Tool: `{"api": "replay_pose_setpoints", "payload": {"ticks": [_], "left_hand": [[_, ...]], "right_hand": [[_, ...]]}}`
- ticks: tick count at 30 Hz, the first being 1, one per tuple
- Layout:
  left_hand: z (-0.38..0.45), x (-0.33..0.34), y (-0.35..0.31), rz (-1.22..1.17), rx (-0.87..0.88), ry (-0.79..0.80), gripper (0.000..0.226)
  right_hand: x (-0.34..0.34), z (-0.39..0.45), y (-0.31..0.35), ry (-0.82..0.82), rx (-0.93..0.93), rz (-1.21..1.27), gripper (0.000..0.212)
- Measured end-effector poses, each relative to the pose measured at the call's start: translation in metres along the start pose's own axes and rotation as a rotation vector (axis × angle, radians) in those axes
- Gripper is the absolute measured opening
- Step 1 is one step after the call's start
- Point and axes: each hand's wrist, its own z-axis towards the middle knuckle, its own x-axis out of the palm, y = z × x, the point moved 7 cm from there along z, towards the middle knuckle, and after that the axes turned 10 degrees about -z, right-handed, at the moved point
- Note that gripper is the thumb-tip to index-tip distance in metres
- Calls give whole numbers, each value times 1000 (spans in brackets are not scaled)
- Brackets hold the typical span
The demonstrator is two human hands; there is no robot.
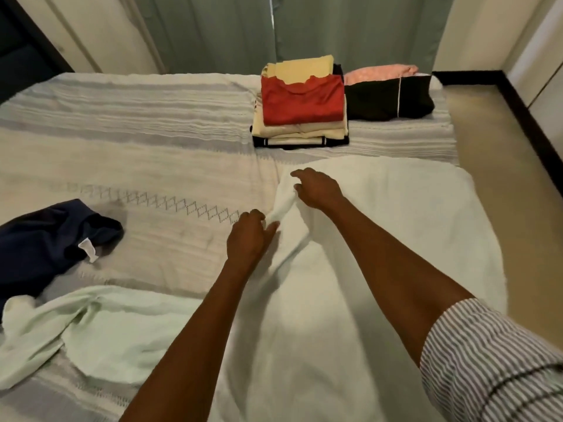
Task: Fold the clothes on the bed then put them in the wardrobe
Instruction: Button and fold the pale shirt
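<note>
Reaching out over the bed (152, 166), both bare arms stretch across a large white cloth (380, 239) spread on the near right part of the bedspread. The right arm wears a striped sleeve (487, 360). The left hand (248, 236) rests on a raised fold of the white cloth, its fingers curled and seeming to pinch the fabric. Just beyond, the right hand (318, 188) hangs over the same ridge with fingers loosely bent, touching the cloth; whether it grips is unclear. At near left lies a crumpled pale green garment (91, 330), and behind it a dark navy garment (45, 242) with a white label. Farther off, by the far edge, stands a folded stack (301, 102) topped by red and yellow pieces. Beside it sit a black folded item (390, 97) and a pink one (380, 74), before the green curtains (213, 32).
</note>
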Motion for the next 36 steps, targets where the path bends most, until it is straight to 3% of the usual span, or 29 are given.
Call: {"api": "replay_pose_setpoints", "payload": {"ticks": [3, 5, 8, 11, 15, 17, 21, 23, 26, 28, 31, 34, 36], "left_hand": [[25, 20, 14, 65, -106, 68, 66], [42, 23, 22, 71, -141, 41, 56], [51, 23, 18, 4, -118, -1, 29], [56, 16, 10, -84, -98, -131, 23], [80, -5, 7, -340, -179, -323, 19], [96, -6, 10, -257, -250, -275, 20], [88, 9, 20, -1, -293, 26, 52], [72, 14, 28, 135, -267, 148, 57], [39, 15, 34, 198, -267, 203, 53], [6, 14, 35, 234, -286, 198, 53], [-20, 7, 37, 205, -294, 83, 51], [-26, -2, 41, 209, -303, 9, 50], [-23, -4, 49, 224, -316, -20, 50]], "right_hand": [[10, 52, -1, 41, -20, -49, 50], [24, 86, 4, 132, -74, -115, 52], [25, 112, 8, 182, -137, -164, 30], [3, 131, 1, 106, -81, -167, 18], [-19, 160, -6, -139, 104, 123, 11], [-10, 169, -7, -135, 138, 160, 18], [28, 160, -23, -92, 178, 354, 36], [36, 159, -26, -112, 175, 433, 32], [33, 156, -24, -143, 144, 449, 25], [35, 144, -15, -83, 101, 421, 29], [43, 128, 9, 51, -35, 267, 58], [47, 110, 26, -42, -117, -20, 57], [66, 106, 28, 53, -150, -104, 54]]}}
